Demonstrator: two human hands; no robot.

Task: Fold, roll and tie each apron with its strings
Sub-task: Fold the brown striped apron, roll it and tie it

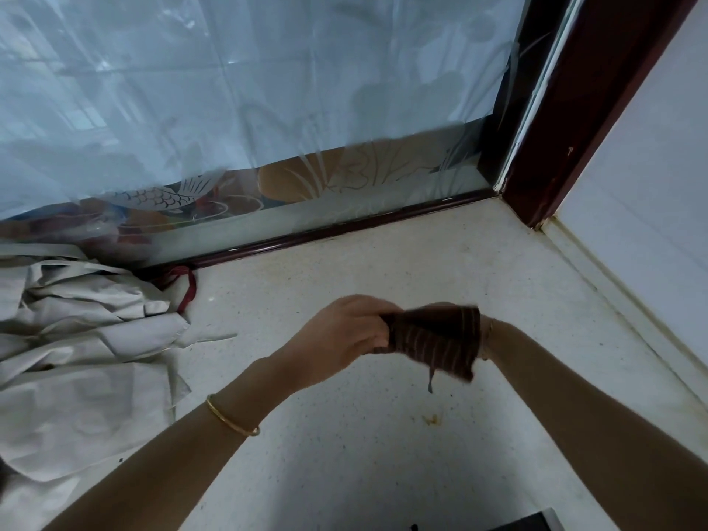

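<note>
A dark brown striped apron (440, 341) is rolled into a compact bundle and held above the speckled counter (383, 435). My left hand (341, 339) grips the bundle's left end. The bundle covers my right hand, and only its wrist (494, 335) shows behind the right end. A short string end (431, 381) dangles below the roll. A heap of crumpled beige aprons (84, 350) lies on the counter at the left, with a dark red string (187, 289) poking out near the window.
A frosted glass window with a dark red frame (344, 228) runs along the back. A white wall (632, 243) closes the right side. A dark flat object (536, 525) sits at the bottom edge. A small orange stain (431, 418) marks the counter.
</note>
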